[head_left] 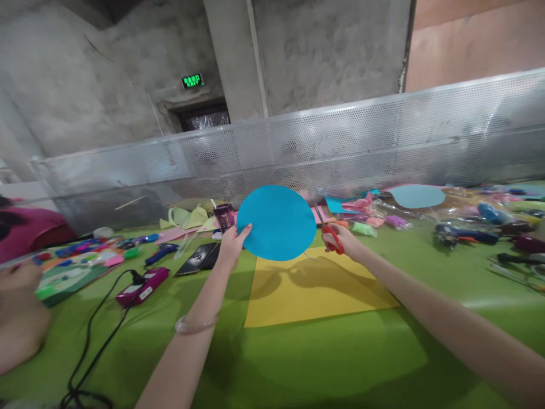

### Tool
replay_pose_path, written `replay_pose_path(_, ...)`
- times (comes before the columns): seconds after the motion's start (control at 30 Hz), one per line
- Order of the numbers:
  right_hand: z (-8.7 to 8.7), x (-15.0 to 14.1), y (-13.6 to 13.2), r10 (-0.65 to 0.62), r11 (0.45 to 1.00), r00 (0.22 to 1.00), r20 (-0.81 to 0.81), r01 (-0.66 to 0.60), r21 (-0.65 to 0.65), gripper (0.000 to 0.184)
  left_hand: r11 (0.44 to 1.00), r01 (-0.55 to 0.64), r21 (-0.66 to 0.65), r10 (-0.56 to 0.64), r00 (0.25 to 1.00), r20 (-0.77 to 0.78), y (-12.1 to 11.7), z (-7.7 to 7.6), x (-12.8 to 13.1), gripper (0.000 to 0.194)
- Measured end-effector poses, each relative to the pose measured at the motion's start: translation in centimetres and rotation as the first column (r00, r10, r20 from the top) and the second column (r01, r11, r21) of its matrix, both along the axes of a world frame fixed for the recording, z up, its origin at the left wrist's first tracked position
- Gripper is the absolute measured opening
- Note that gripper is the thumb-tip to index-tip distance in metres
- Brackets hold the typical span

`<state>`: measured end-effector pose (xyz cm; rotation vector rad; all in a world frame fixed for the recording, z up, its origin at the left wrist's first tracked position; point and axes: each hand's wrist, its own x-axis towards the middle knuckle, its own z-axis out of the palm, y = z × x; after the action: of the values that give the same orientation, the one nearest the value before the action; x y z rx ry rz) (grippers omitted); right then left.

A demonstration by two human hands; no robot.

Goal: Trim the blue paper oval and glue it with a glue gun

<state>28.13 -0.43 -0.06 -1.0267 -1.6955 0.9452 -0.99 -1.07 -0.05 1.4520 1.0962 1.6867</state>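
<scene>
A round sheet of blue paper [276,222] is held up over the table. My left hand [232,245] pinches its left edge, thumb on the front face. On the other side my right hand [343,241] grips red-handled scissors [334,238], their blades pointing up beside the circle's right edge. A thin curled strip of paper hangs under the circle's lower right. Below both hands a yellow sheet [315,289] lies flat on the green table and catches their shadow.
A purple power strip [142,287] with a black cord lies left, near a dark phone [198,258] and a purple cup [224,217]. Another person's arm [21,312] is at far left. Paper scraps and clay packets line the back, before a perforated metal panel [289,153].
</scene>
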Motion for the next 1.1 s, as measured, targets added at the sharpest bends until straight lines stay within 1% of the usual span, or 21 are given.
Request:
replay_pose_path(0.13, -0.4, -0.7, -0.3, 0.048, 0.999, 0.998, -0.026, -0.049, -0.018, 0.014, 1.000, -0.005, 0.005, 0.005, 1.000, 0.001, 0.1, -0.1, 0.0, 0.055)
replay_pose_path(0.3, -0.7, -1.3, -0.6, 0.085, 0.996, 0.995, -0.049, -0.086, -0.007, 0.014, 1.000, -0.005, 0.010, 0.004, 0.999, 0.032, -0.2, 0.1, 0.2, 0.053)
replay_pose_path(0.5, -0.6, -1.5, -0.8, 0.085, 0.996, 0.993, -0.081, -0.087, -0.031, 0.013, 0.999, -0.029, 0.033, 0.028, 0.999, 0.035, -0.2, 0.2, 0.2, 0.051)
replay_pose_path(0.6, -0.9, -1.8, -1.0, 0.067, 0.996, 0.993, -0.093, -0.072, -0.046, 0.013, 0.998, -0.044, 0.046, 0.043, 0.999, 0.020, -0.2, 0.1, 0.1, 0.051)
replay_pose_path(0.73, -1.4, -2.5, -1.2, 0.050, 0.996, 0.990, -0.130, -0.059, -0.068, 0.012, 0.991, -0.101, 0.082, 0.102, 0.995, -0.009, -0.3, 0.1, 0.1, 0.050)
replay_pose_path(0.83, -1.7, -2.9, -1.4, 0.044, 0.994, 0.987, -0.157, -0.059, -0.092, 0.013, 0.981, -0.152, 0.118, 0.160, 0.985, -0.061, -0.4, 0.1, 0.1, 0.049)
replay_pose_path(1.0, -1.7, -3.4, -1.9, 0.052, 0.989, 0.983, -0.175, -0.074, -0.124, 0.012, 0.980, -0.151, 0.128, 0.167, 0.978, -0.125, -0.5, 0.1, 0.1, 0.047)
replay_pose_path(1.1, -1.7, -3.6, -2.2, 0.057, 0.987, 0.982, -0.180, -0.083, -0.139, 0.012, 0.976, -0.178, 0.125, 0.197, 0.968, -0.153, -0.4, 0.1, 0.0, 0.047)
